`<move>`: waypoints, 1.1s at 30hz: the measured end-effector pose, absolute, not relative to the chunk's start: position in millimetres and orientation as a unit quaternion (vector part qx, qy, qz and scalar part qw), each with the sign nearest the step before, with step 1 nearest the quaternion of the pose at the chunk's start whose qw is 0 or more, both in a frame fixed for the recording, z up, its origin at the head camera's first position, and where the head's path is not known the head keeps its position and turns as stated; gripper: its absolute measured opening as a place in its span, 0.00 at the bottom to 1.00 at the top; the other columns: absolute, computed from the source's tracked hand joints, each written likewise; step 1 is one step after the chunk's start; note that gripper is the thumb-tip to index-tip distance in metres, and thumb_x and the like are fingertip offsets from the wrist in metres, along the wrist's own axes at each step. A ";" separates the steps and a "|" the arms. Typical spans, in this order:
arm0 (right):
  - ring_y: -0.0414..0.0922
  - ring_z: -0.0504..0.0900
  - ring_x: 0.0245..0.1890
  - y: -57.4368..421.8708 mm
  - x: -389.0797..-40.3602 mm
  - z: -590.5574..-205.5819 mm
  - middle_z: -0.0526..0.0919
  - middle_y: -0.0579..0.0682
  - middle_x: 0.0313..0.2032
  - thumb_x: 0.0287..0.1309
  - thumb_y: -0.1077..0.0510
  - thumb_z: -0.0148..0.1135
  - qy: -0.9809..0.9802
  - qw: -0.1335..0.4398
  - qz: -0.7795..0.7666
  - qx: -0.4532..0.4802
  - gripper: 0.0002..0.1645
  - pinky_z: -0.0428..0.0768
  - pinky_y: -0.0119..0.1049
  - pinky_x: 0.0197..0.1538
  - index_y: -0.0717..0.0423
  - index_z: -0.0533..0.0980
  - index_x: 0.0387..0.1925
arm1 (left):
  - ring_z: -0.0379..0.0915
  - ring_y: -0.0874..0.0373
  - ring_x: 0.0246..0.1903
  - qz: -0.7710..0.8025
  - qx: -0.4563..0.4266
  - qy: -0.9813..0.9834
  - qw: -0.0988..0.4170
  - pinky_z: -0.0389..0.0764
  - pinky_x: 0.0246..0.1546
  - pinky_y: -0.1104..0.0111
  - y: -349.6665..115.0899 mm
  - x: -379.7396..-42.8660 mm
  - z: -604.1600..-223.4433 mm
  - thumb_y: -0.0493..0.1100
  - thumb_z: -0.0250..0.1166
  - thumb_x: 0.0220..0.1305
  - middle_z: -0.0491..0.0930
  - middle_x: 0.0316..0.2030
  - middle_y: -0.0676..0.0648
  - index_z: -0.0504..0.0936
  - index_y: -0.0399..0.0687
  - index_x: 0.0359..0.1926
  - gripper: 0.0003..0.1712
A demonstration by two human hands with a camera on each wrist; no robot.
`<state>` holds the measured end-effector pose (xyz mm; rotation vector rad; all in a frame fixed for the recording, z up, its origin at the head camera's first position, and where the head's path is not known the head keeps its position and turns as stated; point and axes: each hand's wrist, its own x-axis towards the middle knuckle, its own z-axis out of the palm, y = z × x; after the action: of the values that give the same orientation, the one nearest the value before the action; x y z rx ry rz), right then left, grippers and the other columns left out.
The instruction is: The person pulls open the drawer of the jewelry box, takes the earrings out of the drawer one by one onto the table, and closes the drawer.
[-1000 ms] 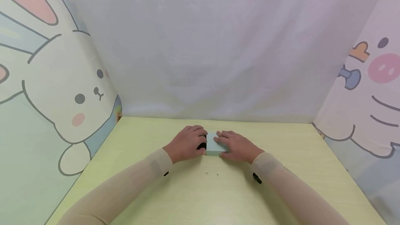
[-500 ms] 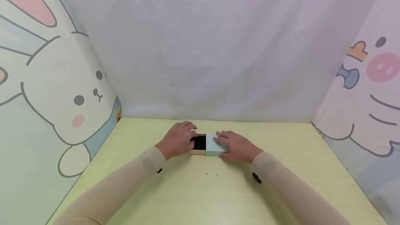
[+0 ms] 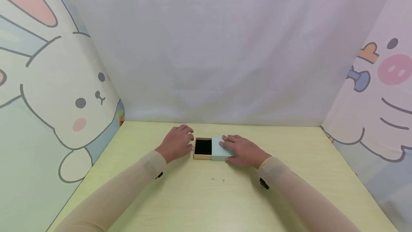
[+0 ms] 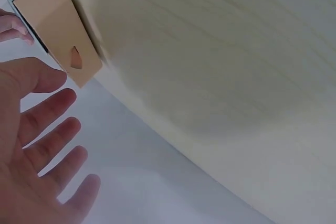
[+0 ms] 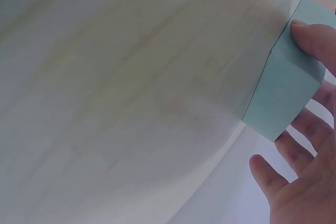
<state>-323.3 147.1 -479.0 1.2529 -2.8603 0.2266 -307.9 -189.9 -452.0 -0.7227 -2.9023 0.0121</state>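
Note:
A small drawer box lies on the table in the head view. Its tan drawer is pulled out to the left and shows a black inside, while the pale green sleeve covers the right part. My right hand grips the sleeve, thumb on the near side and fingers over the top; the right wrist view shows the thumb against the green sleeve. Just left of the drawer is my left hand, holding nothing. Its spread fingers hang beside the drawer's end, which has a small notch or tab.
The pale wooden table carries two tiny dark marks near its middle. A light curtain hangs behind its far edge. Side cloths show a cartoon rabbit and a cartoon pig.
My left hand has moved left, drawing the drawer out of the sleeve and then coming away from it. The black inside has come into view. My right hand has stayed on the sleeve.

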 end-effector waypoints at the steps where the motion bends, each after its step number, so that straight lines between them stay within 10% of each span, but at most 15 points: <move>1: 0.64 0.77 0.87 147.3 -323.3 -479.3 0.76 0.58 0.88 0.80 0.45 0.78 -0.913 0.007 0.073 0.401 0.43 0.81 0.64 0.86 0.50 0.76 0.88 | 0.80 0.43 0.77 0.005 -0.240 -0.968 0.073 0.83 0.81 0.42 -190.8 -308.4 -452.9 0.47 0.73 0.82 0.89 0.71 0.46 0.97 0.50 0.53 0.10; 33: 0.64 0.75 0.88 148.3 -326.9 -483.8 0.74 0.57 0.89 0.79 0.45 0.78 -0.915 0.005 0.072 0.397 0.44 0.80 0.64 0.86 0.48 0.74 0.89 | 0.83 0.47 0.73 0.034 -0.274 -0.957 0.092 0.88 0.74 0.46 -189.0 -312.1 -474.7 0.44 0.73 0.82 0.92 0.66 0.49 0.99 0.55 0.40 0.11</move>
<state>-326.9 148.3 -483.8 1.2428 -2.8660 0.2269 -312.1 -189.0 -474.7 -0.8134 -2.8421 0.1022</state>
